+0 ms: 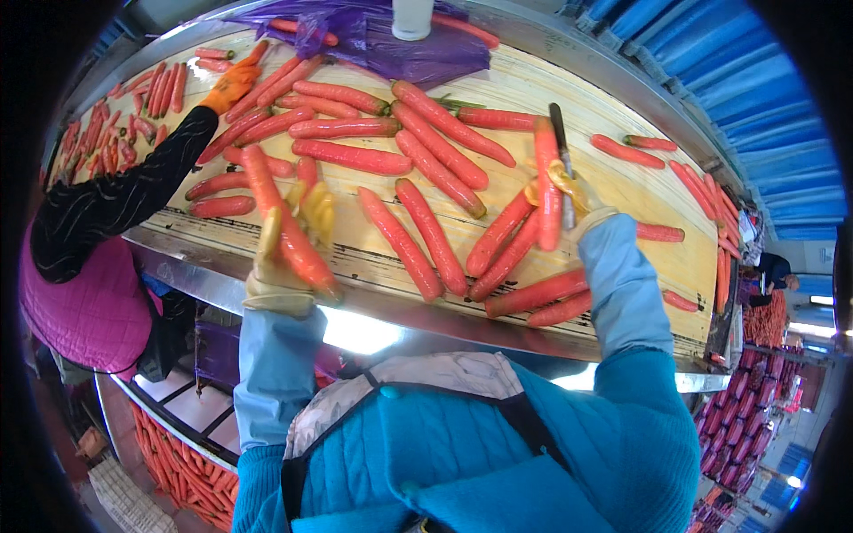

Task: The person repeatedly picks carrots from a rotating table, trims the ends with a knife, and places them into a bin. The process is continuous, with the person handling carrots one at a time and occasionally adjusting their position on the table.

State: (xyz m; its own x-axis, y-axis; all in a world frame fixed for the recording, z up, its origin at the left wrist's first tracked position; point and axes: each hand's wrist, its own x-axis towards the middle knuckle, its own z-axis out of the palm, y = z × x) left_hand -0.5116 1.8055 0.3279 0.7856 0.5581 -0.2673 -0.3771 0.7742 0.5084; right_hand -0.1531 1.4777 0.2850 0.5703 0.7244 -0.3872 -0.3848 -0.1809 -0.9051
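Note:
In yellow gloves, both my hands are raised over a pale wooden work surface (480, 80) strewn with carrots. My left hand (313, 218) is closed around a long carrot (283, 218), tilted with its lower end toward me. Another carrot stands upright in my right hand (576, 188), together with a slim knife (557, 133), dark at its upper end and bright metal lower down. The right fingers are partly hidden behind that carrot (546, 195). Two loose carrots lie between my hands, one of them a slanting carrot (400, 242). More carrots rest below my right wrist.
At the left, a co-worker's orange-gloved hand (231, 87) reaches onto the surface among carrots. A purple plastic sheet (373, 44) and a white cup (412, 19) are at the far edge. A metal rim (191, 271) runs along the near side; a carrot-filled bin (182, 462) stands lower left.

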